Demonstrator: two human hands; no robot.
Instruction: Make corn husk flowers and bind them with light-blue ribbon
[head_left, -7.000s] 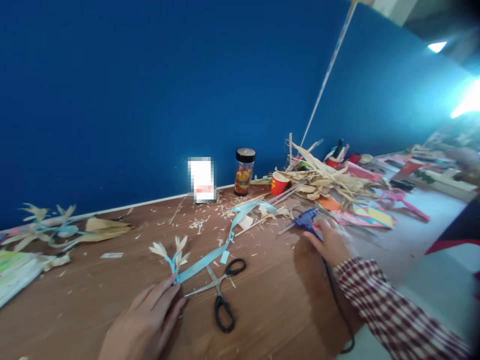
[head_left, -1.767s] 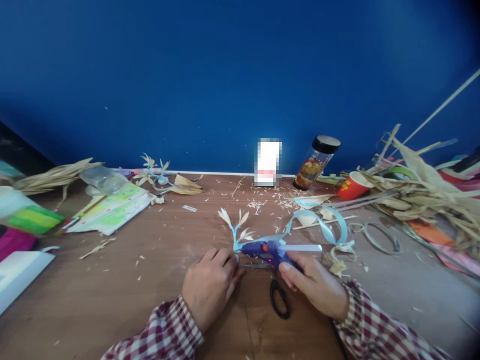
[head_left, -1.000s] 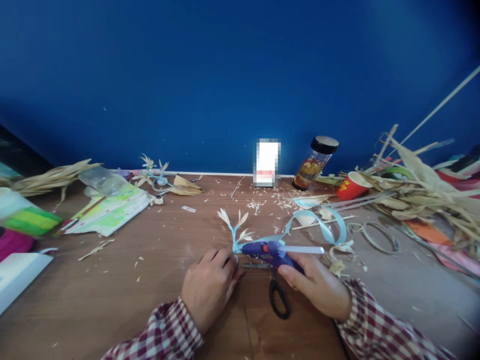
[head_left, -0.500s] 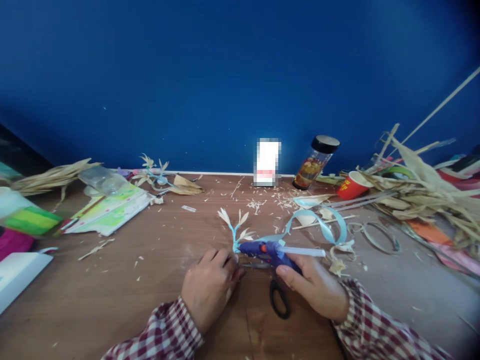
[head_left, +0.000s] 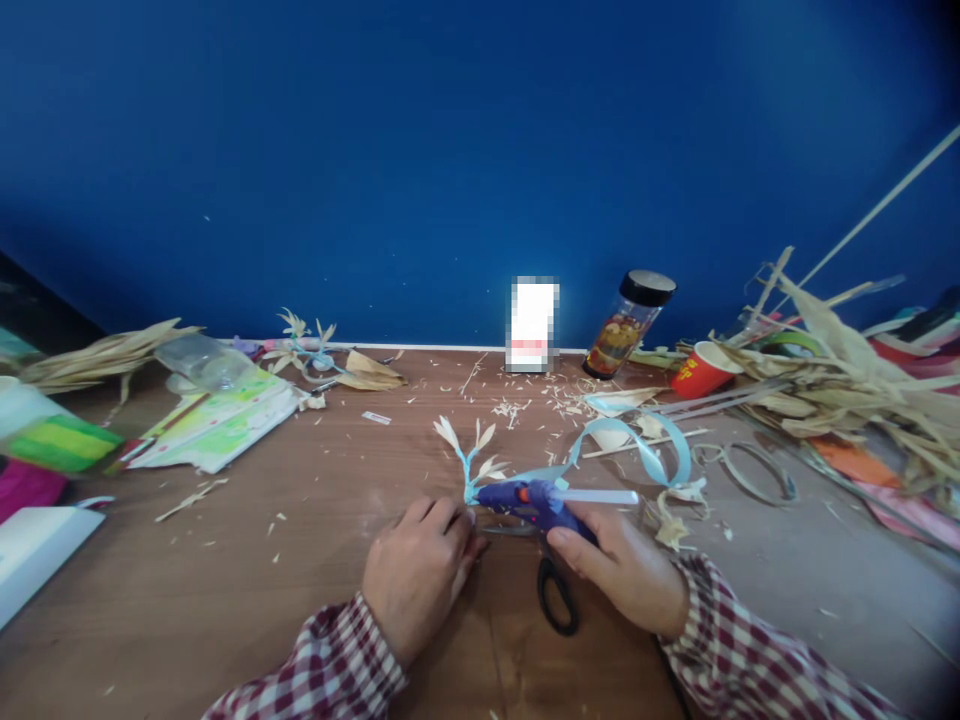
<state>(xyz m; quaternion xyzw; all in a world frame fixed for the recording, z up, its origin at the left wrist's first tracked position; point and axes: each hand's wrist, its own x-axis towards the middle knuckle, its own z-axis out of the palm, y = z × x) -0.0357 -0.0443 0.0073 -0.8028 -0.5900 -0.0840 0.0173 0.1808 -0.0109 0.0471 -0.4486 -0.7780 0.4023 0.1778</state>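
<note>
My right hand (head_left: 611, 570) is wrapped round the handle of a blue glue gun (head_left: 551, 508), from whose back a clear glue stick (head_left: 600, 496) sticks out. The gun's nozzle points left and meets the lower stem of a small husk-flower sprig (head_left: 468, 468) bound in light blue tape. Fingers curled, my left hand (head_left: 424, 560) holds the sprig low down; the lower end is hidden behind them. From the sprig a light blue ribbon (head_left: 660, 450) loops off to the right. Scissors (head_left: 557, 597) with black handles lie under the gun, partly covered by it.
A heap of dried corn husks (head_left: 832, 390) and a red paper cup (head_left: 703, 370) lie at the right. A tilted jar (head_left: 628, 322) and a blurred bright screen (head_left: 532, 325) stand by the blue wall. Painted paper (head_left: 217, 425) lies left; husk scraps litter the table.
The glue stick has slid further into the gun, with less of it showing behind. My right hand has shifted slightly left; my left hand and the sprig hold nearly still.
</note>
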